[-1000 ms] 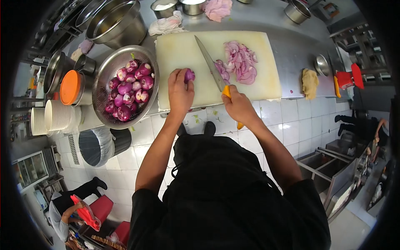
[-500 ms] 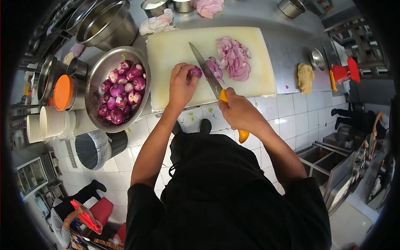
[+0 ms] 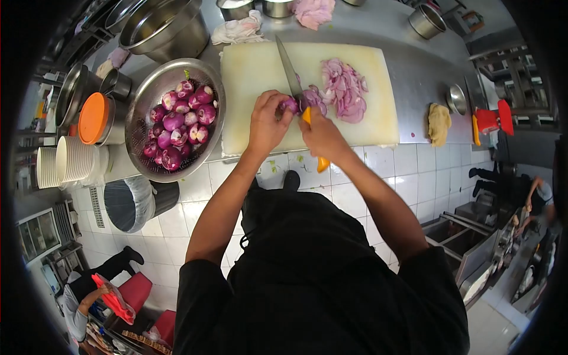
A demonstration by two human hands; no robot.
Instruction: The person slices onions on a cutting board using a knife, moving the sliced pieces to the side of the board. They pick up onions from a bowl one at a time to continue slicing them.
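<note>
Left hand (image 3: 267, 122) grips an onion (image 3: 290, 106); right hand (image 3: 323, 137) grips a knife (image 3: 288, 66) close beside it. A slipping onion could cause a cut.

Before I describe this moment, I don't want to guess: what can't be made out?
All in the head view:
Round purple onion: left side, hidden by the left hand.
Yellow knife handle: middle, hidden by the right hand.
Perforated silver metal colander: bottom, mostly hidden by the piled purple onions.
Round silver metal pot: upper part, cut off by the top edge.
</note>
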